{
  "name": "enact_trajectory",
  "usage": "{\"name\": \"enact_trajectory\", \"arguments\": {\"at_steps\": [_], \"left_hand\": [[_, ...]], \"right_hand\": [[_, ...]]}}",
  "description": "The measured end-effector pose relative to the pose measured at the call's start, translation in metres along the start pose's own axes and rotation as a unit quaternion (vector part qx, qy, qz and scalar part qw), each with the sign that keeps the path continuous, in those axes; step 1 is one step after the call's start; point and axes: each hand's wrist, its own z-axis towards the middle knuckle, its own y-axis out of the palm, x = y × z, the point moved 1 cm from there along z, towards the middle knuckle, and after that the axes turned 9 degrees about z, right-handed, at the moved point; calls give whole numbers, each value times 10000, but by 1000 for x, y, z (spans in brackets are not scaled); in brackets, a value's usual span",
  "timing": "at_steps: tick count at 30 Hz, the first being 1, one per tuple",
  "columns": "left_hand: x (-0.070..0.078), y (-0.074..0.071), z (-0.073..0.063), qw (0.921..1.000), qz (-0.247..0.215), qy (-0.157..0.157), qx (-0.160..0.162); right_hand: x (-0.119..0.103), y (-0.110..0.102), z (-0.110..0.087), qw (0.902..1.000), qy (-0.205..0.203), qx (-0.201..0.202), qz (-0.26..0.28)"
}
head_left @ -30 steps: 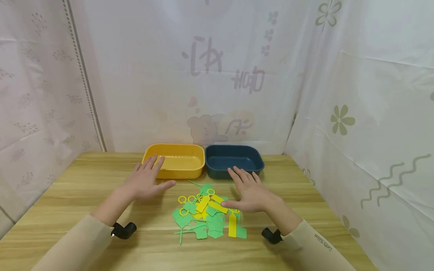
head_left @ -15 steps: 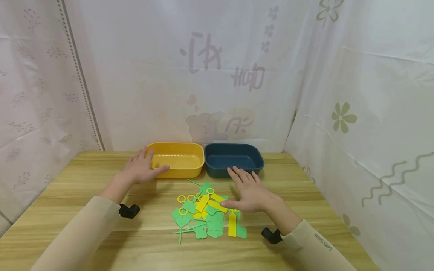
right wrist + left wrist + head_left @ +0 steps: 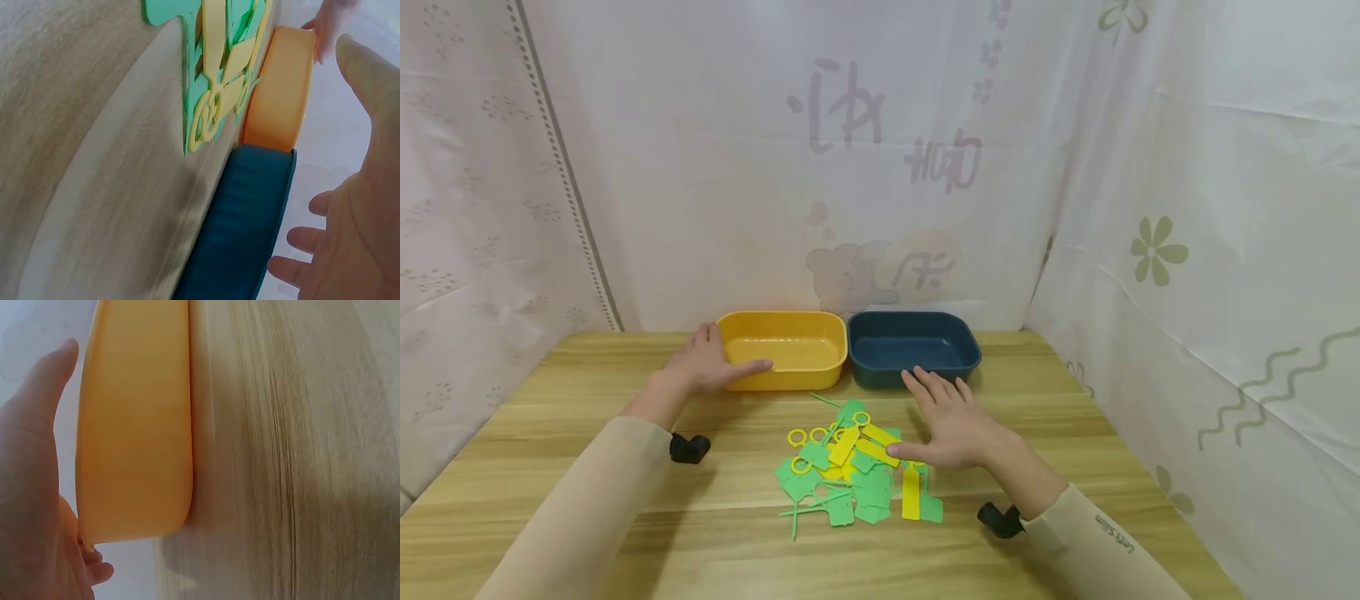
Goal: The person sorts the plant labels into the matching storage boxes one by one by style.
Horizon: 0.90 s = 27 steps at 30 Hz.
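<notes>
My left hand [image 3: 696, 360] is at the left end of the yellow bin [image 3: 786, 382], its fingers along the end wall and its thumb stretched out by the front rim. In the left wrist view the thumb [image 3: 53, 378] stands apart from the yellow wall [image 3: 134, 425], and the fingertips are partly behind the bin's corner. My right hand [image 3: 955, 423], fingers spread, hovers in front of the dark blue bin [image 3: 913, 379], holding nothing. Beside its thumb lies a pile of green tags [image 3: 872, 492] and yellow ring tags [image 3: 911, 492].
Both bins stand side by side near the back of the wooden table [image 3: 737, 542]. A patterned white curtain [image 3: 737, 208] hangs behind and along both sides. Each wrist wears a black camera mount, such as the left mount [image 3: 688, 448].
My left hand has moved forward and left, from above the yellow bin's front left corner to its left end. My right hand has stayed nearly still. The head view has shifted slightly.
</notes>
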Motion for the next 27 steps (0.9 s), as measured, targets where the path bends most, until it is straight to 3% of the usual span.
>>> {"name": "enact_trajectory", "arguments": {"at_steps": [10,27], "left_hand": [[-1,-1,1,9996,85,-107,-244],[3,3,8,9998,166,-75,-59]], "right_hand": [[-1,3,1,9999,69,-84,70],[0,7,2,10000,24,-7,16]]}}
